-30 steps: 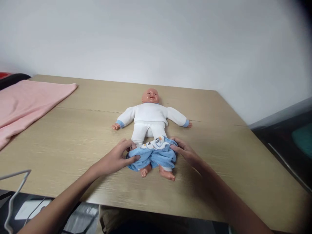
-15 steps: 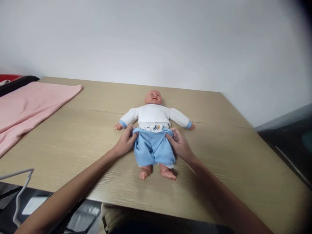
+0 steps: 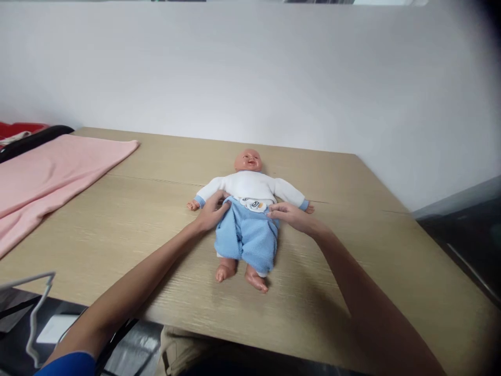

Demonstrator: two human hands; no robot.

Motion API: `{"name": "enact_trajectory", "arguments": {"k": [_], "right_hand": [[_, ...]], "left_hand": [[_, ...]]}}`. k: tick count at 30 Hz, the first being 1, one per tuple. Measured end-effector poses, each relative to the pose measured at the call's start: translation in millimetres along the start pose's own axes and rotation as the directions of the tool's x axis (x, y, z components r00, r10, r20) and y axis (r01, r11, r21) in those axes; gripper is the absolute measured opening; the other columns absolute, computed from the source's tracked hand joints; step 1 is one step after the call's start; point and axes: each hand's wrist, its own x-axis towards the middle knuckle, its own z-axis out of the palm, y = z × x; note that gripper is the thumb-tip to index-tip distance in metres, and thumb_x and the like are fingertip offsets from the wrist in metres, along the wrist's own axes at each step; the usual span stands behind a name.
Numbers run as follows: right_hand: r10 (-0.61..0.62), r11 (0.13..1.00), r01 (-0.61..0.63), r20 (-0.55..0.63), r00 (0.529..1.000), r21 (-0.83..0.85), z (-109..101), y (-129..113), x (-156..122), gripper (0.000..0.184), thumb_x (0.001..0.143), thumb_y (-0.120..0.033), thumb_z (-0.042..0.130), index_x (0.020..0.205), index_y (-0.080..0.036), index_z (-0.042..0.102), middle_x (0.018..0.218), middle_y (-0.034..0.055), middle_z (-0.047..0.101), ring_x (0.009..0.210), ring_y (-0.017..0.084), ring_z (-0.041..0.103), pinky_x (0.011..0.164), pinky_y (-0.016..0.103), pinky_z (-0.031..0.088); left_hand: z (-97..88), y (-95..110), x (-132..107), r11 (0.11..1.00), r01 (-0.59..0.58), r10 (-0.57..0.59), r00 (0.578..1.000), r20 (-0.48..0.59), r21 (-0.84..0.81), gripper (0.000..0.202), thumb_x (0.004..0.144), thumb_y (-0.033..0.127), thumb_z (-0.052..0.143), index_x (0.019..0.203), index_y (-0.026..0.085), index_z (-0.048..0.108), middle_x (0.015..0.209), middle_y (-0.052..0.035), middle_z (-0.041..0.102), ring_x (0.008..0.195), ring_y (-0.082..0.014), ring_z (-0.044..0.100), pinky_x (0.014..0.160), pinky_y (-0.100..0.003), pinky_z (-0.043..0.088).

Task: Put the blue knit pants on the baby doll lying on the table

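A baby doll [image 3: 250,185] lies on its back on the table, head away from me and arms spread. It wears a white top with blue cuffs and light blue pants [image 3: 250,235]. A printed white cloth [image 3: 256,205] shows above the waistband. My left hand [image 3: 213,209] grips the waistband at the doll's hip on the left, thumb on the outside. On the other side, my right hand [image 3: 287,214] pinches the waistband's edge beside the printed cloth. Both bare feet of the doll stick out below the pants.
A pink cloth [image 3: 58,177] is spread over the left of the wooden table [image 3: 156,209]. Behind it are a black edge and a red container [image 3: 25,128]. A white cable [image 3: 33,318] hangs at the near left. A pale wall stands behind the table.
The waistband has risen on the left side, up toward the top's hem. The doll's legs have swung left. My right hand has turned flatter, its fingers now at the waistband's front.
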Motion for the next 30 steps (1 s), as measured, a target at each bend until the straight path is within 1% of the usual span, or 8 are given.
{"name": "enact_trajectory", "arguments": {"k": [3, 6, 9, 12, 18, 21, 27, 30], "right_hand": [[0.024, 0.996, -0.029, 0.063, 0.998, 0.079, -1, 6, -6, 0.038, 0.084, -0.063, 0.087, 0.09, -0.026, 0.078, 0.092, 0.003, 0.076, 0.098, 0.032, 0.071, 0.093, 0.042, 0.06], [0.046, 0.96, -0.009, -0.126, 0.991, 0.281, 13, 28, -15, 0.048, 0.082, -0.069, 0.09, 0.107, -0.03, 0.077, 0.112, 0.0048, 0.079, 0.118, 0.034, 0.071, 0.106, 0.044, 0.06], [0.074, 0.911, 0.045, -0.269, 0.96, 0.41, 28, 50, -17, 0.053, 0.085, -0.077, 0.083, 0.104, -0.031, 0.067, 0.098, 0.0002, 0.073, 0.095, 0.026, 0.071, 0.089, 0.037, 0.062], [0.065, 0.898, 0.082, -0.315, 0.947, 0.432, 37, 58, -14, 0.057, 0.084, -0.079, 0.084, 0.1, -0.03, 0.061, 0.085, -0.0028, 0.068, 0.075, 0.021, 0.063, 0.072, 0.033, 0.057], [-0.034, 0.951, 0.165, -0.439, 0.898, 0.263, 40, 49, -16, 0.054, 0.083, -0.07, 0.091, 0.108, -0.027, 0.069, 0.098, 0.0029, 0.075, 0.091, 0.026, 0.069, 0.083, 0.037, 0.058], [-0.073, 0.968, 0.183, -0.508, 0.858, 0.17, 37, 50, -17, 0.052, 0.084, -0.067, 0.09, 0.108, -0.026, 0.072, 0.097, 0.0025, 0.074, 0.091, 0.027, 0.068, 0.086, 0.038, 0.057], [-0.047, 0.993, 0.089, -0.456, 0.889, 0.071, 20, 60, -21, 0.049, 0.087, -0.071, 0.086, 0.097, -0.024, 0.074, 0.09, 0.0019, 0.07, 0.09, 0.027, 0.065, 0.09, 0.04, 0.054], [-0.087, 0.984, 0.148, -0.468, 0.88, 0.095, 18, 60, -23, 0.051, 0.087, -0.074, 0.084, 0.102, -0.026, 0.073, 0.102, 0.0034, 0.072, 0.103, 0.029, 0.066, 0.102, 0.041, 0.053]], "left_hand": [[-0.8, -4, 3, 0.999, -0.02, 0.021, 0.999, 0.035, -0.033, 0.044, 0.104, 0.067, 0.063, 0.105, 0.023, 0.063, 0.107, -0.0059, 0.067, 0.104, -0.0258, 0.065, 0.102, -0.041, 0.054], [-2.4, -3, -1, 0.997, -0.045, 0.049, 0.996, 0.07, -0.059, 0.047, 0.101, 0.07, 0.068, 0.101, 0.023, 0.064, 0.116, -0.0087, 0.066, 0.117, -0.0286, 0.064, 0.112, -0.043, 0.051], [-2.1, 0, -5, 0.992, -0.065, 0.075, 0.992, 0.102, -0.104, 0.044, 0.099, 0.065, 0.073, 0.099, 0.023, 0.064, 0.122, -0.0108, 0.066, 0.124, -0.0302, 0.063, 0.116, -0.044, 0.049], [-1.0, 1, -7, 0.988, -0.002, 0.014, 0.997, 0.078, -0.154, 0.04, 0.104, 0.062, 0.069, 0.102, 0.023, 0.06, 0.112, -0.0076, 0.067, 0.111, -0.0264, 0.065, 0.104, -0.04, 0.053], [-7.8, -6, -3, 0.986, 0.12, -0.117, 0.993, 0.03, -0.116, 0.05, 0.101, 0.072, 0.067, 0.111, 0.024, 0.058, 0.092, -0.0012, 0.064, 0.082, -0.0208, 0.06, 0.077, -0.032, 0.05], [-12.9, -4, -3, 0.992, 0.088, -0.083, 0.995, 0.062, -0.087, 0.047, 0.104, 0.067, 0.067, 0.11, 0.021, 0.066, 0.099, -0.0049, 0.07, 0.092, -0.0236, 0.064, 0.087, -0.036, 0.053], [-15.4, 1, -12, 0.999, -0.033, 0.032, 0.986, 0.165, 0.002, 0.04, 0.101, 0.061, 0.074, 0.103, 0.021, 0.07, 0.121, -0.0115, 0.07, 0.121, -0.0304, 0.066, 0.114, -0.046, 0.049], [-11.7, 3, -17, 0.999, -0.027, 0.025, 0.994, 0.107, 0.018, 0.04, 0.103, 0.062, 0.072, 0.105, 0.022, 0.07, 0.136, -0.0152, 0.067, 0.136, -0.0322, 0.062, 0.123, -0.049, 0.044]]}}
